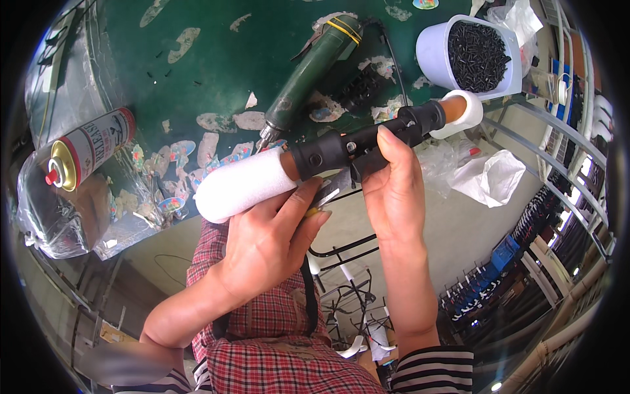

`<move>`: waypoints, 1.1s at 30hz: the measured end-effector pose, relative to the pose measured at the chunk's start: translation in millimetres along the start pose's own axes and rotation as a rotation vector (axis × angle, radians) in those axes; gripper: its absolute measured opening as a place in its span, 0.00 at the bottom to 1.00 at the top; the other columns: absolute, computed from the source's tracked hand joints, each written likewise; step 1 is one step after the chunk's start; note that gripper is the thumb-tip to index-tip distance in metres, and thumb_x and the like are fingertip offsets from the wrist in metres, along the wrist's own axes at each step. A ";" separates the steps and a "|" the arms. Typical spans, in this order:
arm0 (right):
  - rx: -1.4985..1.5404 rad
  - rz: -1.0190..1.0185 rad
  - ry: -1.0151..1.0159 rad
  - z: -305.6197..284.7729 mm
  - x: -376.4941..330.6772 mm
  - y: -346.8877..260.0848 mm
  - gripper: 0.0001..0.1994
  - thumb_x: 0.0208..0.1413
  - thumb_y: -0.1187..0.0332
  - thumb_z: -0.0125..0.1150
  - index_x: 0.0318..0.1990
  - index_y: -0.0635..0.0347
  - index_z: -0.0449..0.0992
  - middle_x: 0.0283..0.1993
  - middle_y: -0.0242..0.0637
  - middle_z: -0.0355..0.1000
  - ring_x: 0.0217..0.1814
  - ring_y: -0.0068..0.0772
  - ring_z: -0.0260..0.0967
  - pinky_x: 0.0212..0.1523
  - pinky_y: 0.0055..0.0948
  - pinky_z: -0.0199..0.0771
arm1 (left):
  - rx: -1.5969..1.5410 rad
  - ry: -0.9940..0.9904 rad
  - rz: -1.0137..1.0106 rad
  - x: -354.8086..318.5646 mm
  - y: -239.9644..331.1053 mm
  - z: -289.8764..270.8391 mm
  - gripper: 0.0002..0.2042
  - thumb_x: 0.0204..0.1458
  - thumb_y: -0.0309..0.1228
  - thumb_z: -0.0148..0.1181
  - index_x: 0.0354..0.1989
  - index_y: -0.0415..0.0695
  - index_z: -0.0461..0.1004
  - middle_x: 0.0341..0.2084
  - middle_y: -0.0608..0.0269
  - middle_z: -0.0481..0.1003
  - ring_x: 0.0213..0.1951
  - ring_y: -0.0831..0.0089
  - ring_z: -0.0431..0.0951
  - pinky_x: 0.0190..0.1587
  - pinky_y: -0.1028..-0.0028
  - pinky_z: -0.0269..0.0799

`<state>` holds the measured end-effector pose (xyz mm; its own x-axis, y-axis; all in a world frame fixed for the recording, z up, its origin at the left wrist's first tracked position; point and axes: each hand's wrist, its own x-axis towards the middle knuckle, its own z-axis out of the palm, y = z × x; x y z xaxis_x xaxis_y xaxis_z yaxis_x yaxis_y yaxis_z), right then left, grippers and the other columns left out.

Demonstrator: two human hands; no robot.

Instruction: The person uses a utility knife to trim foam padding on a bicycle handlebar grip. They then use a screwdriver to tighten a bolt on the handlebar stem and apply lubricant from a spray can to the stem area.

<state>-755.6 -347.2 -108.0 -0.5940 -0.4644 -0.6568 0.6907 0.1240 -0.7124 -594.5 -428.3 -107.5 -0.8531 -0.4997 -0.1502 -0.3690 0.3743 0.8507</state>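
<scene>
Across my body lies a tube assembly, with black plastic fittings [321, 155] in its middle, orange-brown tube showing beside them and a white foam sleeve [246, 187] on the left end. A shorter white foam ring [467, 115] sits on the right end. My right hand [396, 190] grips the fittings from below, thumb up along their near side. My left hand [266, 240] is closed under the foam sleeve, pinching a small yellow-handled blade [326, 197] between thumb and fingers. Part of the blade's handle is hidden by the fingers.
A green electric screwdriver [308, 79] rests on the green worktable [216, 59], which has torn stickers on it. A pale tub [433, 56] of black screws stands at the back right. A spray can [92, 148] lies left. Metal racks [558, 125] line the right.
</scene>
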 end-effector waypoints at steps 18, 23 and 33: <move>0.029 0.005 0.037 5.6 0.3 -0.1 0.13 0.60 0.62 0.61 0.46 0.60 0.72 0.43 0.31 0.72 0.45 0.22 0.71 0.51 0.28 0.70 | -0.047 0.032 -0.036 -1.6 2.7 2.9 0.19 0.48 0.28 0.67 0.49 0.35 0.75 0.34 0.47 0.77 0.34 0.51 0.79 0.38 0.57 0.75; 0.048 -0.004 0.052 7.4 -0.5 -0.1 0.11 0.59 0.63 0.62 0.43 0.59 0.73 0.41 0.30 0.72 0.43 0.20 0.71 0.48 0.26 0.71 | -0.039 0.074 -0.015 0.6 1.6 5.0 0.19 0.48 0.28 0.67 0.49 0.34 0.75 0.34 0.46 0.77 0.35 0.49 0.80 0.38 0.57 0.75; -0.018 0.015 0.031 -0.6 -1.8 0.6 0.15 0.61 0.59 0.58 0.47 0.60 0.71 0.42 0.34 0.74 0.44 0.26 0.73 0.47 0.31 0.73 | -0.318 -0.044 -0.084 -2.5 1.2 -5.8 0.16 0.53 0.28 0.64 0.48 0.32 0.75 0.33 0.43 0.76 0.35 0.47 0.79 0.38 0.59 0.74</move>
<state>-754.3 -345.8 -107.4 -0.5963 -0.4348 -0.6748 0.6926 0.1463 -0.7063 -590.6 -431.1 -103.1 -0.8423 -0.4816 -0.2422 -0.3110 0.0673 0.9480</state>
